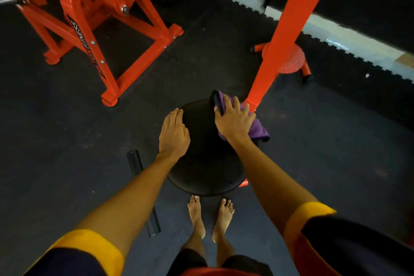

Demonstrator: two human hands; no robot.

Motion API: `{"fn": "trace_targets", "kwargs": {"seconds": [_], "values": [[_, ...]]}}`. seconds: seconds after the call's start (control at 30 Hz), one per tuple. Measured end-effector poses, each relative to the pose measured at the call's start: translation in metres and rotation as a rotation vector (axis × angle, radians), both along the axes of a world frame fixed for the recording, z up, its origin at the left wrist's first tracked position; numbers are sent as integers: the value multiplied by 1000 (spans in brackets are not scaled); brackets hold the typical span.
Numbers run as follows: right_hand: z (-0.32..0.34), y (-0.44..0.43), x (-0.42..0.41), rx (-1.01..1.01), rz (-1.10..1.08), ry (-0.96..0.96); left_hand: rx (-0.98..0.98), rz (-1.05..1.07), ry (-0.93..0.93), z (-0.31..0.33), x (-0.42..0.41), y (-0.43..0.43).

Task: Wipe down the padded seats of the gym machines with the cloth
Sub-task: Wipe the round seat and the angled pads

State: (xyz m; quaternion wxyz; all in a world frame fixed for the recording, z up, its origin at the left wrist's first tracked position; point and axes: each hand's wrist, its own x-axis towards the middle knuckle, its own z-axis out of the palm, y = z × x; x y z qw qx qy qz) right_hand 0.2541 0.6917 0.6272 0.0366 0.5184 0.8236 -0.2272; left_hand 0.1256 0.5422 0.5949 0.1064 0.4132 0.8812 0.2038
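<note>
At the seat (pixel 206 163) rim, right hand (pixel 233 120) presses cloth (pixel 257 129) with straight fingers (pixel 228 102); left hand (pixel 173 134) rests flat.

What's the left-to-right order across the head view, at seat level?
Orange machine frame → left hand, resting on the seat edge → black padded seat → right hand, pressing down the purple cloth, which sticks out on its right.

Well back from the left grip (pixel 173 133), I saw a short navy left sleeve (pixel 74 255) edged with a broad yellow cuff. Behind the right grip (pixel 234 119), the right sleeve (pixel 336 231) matched, with a red panel. Nearer me were dark shorts (pixel 190 261) and bare feet (pixel 197 215).
</note>
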Motion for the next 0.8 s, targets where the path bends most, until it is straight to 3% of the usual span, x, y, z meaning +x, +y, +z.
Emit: {"fn": "trace_targets", "kwargs": {"seconds": [0.1,0.23,0.33,0.47,0.63,0.8], "values": [[2,-6,-23,21,121,-26,-8,-7,18,-4,3,-4],[0,-65,25,167,331,118,14,-14,49,-10,8,-9],[9,-64,58,109,438,-1,17,18,36,-12,12,-12],[8,-13,46,125,354,-91,33,77,44,-11,21,-13],[-1,-27,-8,98,205,-10,25,178,17,-4,36,-20],[-9,-81,30,199,355,115,16,264,-20,4,42,-27]]}}
